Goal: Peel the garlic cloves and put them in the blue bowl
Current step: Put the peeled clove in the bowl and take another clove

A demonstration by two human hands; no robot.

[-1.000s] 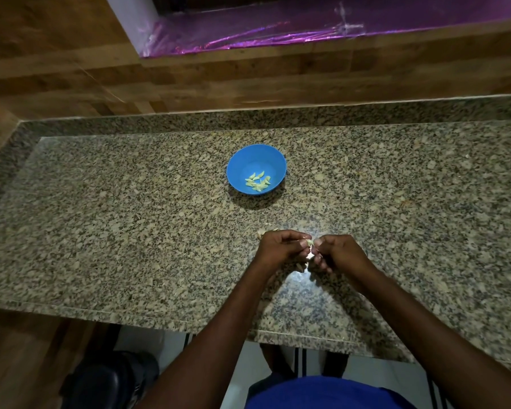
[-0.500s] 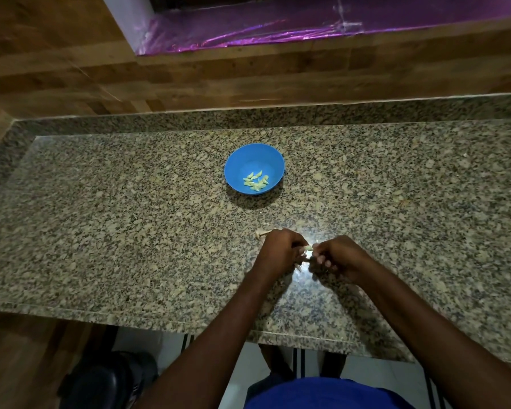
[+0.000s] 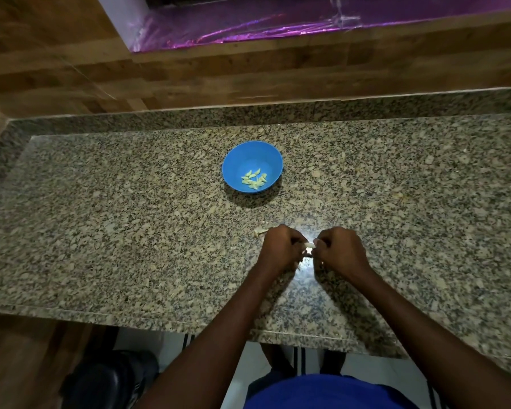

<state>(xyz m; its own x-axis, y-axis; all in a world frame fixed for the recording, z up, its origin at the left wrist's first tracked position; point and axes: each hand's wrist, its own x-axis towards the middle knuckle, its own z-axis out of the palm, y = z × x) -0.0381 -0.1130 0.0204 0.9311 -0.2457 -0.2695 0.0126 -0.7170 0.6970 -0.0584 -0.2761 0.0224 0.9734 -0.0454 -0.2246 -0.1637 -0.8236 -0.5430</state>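
A speckled granite countertop (image 3: 130, 231) against a wood-panelled wall carries a blue bowl (image 3: 252, 166) near its middle, holding peeled garlic cloves (image 3: 254, 180), and a scrap of pale garlic skin (image 3: 260, 231) lying nearer the front edge.

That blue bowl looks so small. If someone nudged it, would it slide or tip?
The bowl looks like thin plastic holding only a few cloves, so it is probably light. On the polished granite counter it would likely slide easily. Its walls seem to narrow toward the base, so a push at the rim might rock it.
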